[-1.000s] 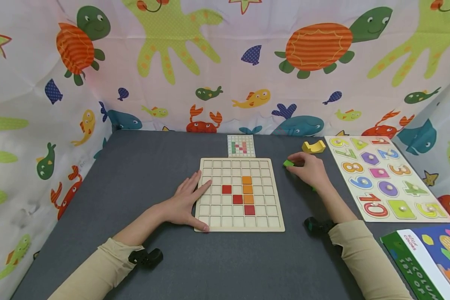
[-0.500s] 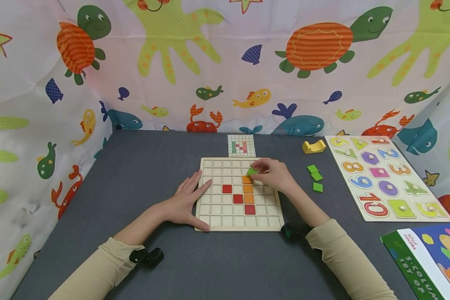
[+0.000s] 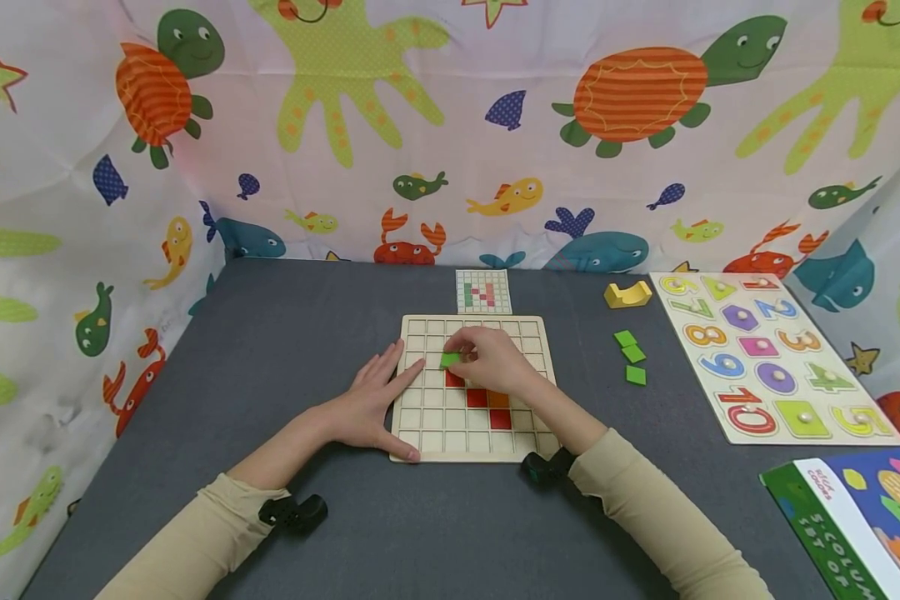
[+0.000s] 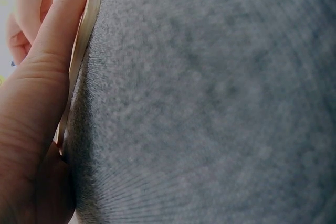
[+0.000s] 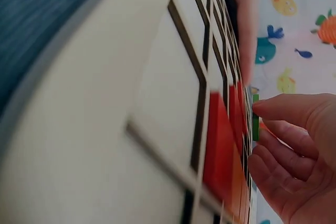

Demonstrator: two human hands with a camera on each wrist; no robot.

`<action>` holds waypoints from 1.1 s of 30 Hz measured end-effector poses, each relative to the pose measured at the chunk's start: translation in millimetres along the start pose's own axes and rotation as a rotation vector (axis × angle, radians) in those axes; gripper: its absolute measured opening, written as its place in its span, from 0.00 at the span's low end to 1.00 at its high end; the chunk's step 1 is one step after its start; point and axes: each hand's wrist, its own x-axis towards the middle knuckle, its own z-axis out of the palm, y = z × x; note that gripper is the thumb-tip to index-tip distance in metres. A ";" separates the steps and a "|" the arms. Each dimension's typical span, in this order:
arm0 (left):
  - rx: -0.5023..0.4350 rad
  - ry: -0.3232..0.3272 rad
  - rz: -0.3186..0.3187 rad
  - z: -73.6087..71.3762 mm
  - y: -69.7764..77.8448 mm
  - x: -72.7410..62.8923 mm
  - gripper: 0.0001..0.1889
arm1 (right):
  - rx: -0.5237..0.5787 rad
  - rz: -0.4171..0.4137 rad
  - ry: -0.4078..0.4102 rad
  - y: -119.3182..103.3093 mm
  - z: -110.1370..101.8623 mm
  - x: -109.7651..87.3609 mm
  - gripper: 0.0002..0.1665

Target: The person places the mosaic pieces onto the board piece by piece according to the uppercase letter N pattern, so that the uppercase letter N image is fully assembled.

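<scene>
A pale wooden grid board point(image 3: 457, 446) lies on the grey table, with red tiles point(image 3: 500, 419) and an orange tile point(image 3: 498, 400) in its cells. My right hand point(image 3: 491, 360) pinches a green square tile point(image 3: 450, 360) between thumb and fingertips, close over the board just behind a red tile. In the right wrist view the green tile point(image 5: 255, 117) stands edge-on at the fingertips. My left hand point(image 3: 363, 408) lies with spread, straight fingers on the board's left edge, thumb at the near corner. The right hand hides part of the orange column.
A small pattern card point(image 3: 483, 292) sits behind the board. Several green tiles point(image 3: 634, 353) and a yellow arched block point(image 3: 627, 294) lie to the right. Farther right are a number puzzle board point(image 3: 776, 358) and a box point(image 3: 847, 517). A printed curtain point(image 3: 457, 125) surrounds the table.
My right hand has carried a green tile leftward from the tile pile, across the board, to above the red tile at left. The left hand has stayed in place.
</scene>
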 end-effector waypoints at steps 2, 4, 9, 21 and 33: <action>0.003 -0.003 -0.005 0.2 -0.1 0.4 0.66 | -0.025 -0.025 -0.003 -3.8 3.7 4.1 0.10; 0.004 -0.004 -0.010 0.5 -0.2 0.8 0.66 | -0.048 -0.040 -0.001 -6.4 6.5 7.8 0.08; 0.007 0.006 0.002 1.7 -0.2 2.0 0.66 | -0.063 -0.047 -0.009 -8.8 10.0 12.2 0.06; 0.011 0.005 -0.001 2.0 0.0 2.9 0.66 | -0.026 -0.065 -0.005 -4.8 9.3 5.1 0.09; 0.023 0.003 -0.016 1.8 -1.2 1.9 0.67 | 0.041 0.134 0.076 24.0 -23.4 -20.9 0.12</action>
